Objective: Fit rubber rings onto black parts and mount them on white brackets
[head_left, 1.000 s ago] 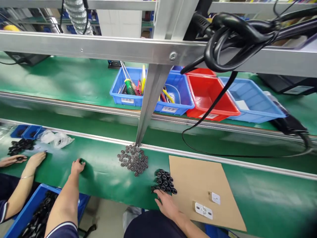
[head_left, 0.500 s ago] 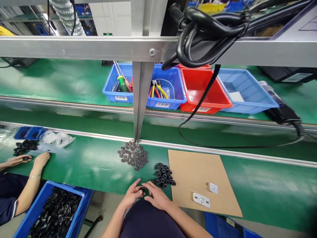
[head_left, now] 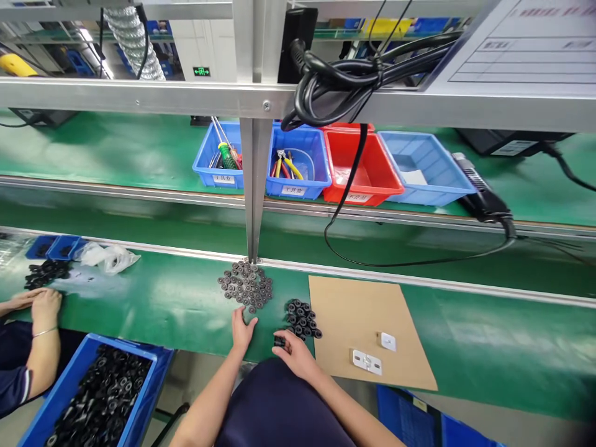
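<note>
My left hand [head_left: 243,330] lies on the green bench with its fingers spread, the fingertips touching the near edge of a pile of small grey washers [head_left: 246,290]. My right hand [head_left: 294,354] pinches one small black part [head_left: 279,341] at the near edge of the bench. A cluster of black cylindrical parts [head_left: 302,318] sits just beyond that hand, beside a brown cardboard sheet [head_left: 367,310].
Two white metal plates [head_left: 367,361] lie on the cardboard. A blue bin of black parts [head_left: 95,397] stands low left, where another person's hands [head_left: 40,302] work. Blue and red bins [head_left: 358,161] line the far shelf; a metal post [head_left: 254,186] and black cable [head_left: 344,192] hang ahead.
My left hand came in from the far left to meet the right hand, then reached forward to the washers. My right hand drew back from the black cluster holding one part.
</note>
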`<action>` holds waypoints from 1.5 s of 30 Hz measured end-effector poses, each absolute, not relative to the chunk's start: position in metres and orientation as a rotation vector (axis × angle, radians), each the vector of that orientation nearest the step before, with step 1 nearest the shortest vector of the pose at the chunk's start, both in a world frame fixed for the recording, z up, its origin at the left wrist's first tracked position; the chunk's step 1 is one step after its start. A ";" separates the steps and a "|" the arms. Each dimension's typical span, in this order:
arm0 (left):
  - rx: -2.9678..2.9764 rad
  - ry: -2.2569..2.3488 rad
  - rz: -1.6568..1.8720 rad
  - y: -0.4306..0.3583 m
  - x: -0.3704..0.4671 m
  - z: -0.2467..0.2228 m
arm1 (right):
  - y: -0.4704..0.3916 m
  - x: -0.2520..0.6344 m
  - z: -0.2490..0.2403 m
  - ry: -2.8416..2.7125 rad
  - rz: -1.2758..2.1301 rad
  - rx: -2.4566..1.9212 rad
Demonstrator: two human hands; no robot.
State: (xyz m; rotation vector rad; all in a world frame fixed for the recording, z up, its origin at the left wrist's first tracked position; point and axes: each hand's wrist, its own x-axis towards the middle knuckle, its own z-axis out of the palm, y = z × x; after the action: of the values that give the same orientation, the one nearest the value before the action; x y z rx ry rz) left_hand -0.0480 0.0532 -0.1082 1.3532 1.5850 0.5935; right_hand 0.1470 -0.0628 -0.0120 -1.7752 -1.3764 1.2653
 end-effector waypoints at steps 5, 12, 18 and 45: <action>1.482 1.616 0.665 0.063 -0.036 -0.113 | -0.075 0.150 -0.005 -1.333 1.254 -1.723; 1.520 1.361 0.753 0.040 -0.038 -0.082 | -0.083 0.152 0.008 -1.269 1.199 -1.676; 1.501 1.064 0.760 0.008 -0.057 -0.010 | -0.075 0.144 0.050 -1.247 1.107 -1.654; 1.632 0.711 0.645 -0.009 -0.081 0.125 | -0.091 0.140 0.173 -1.995 0.595 -1.485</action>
State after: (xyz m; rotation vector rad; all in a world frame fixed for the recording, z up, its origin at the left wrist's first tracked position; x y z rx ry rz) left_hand -0.0812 -0.0093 0.1252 1.6325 0.7114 0.6446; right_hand 0.1401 -0.0906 0.1725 -1.4855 -1.9955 0.5952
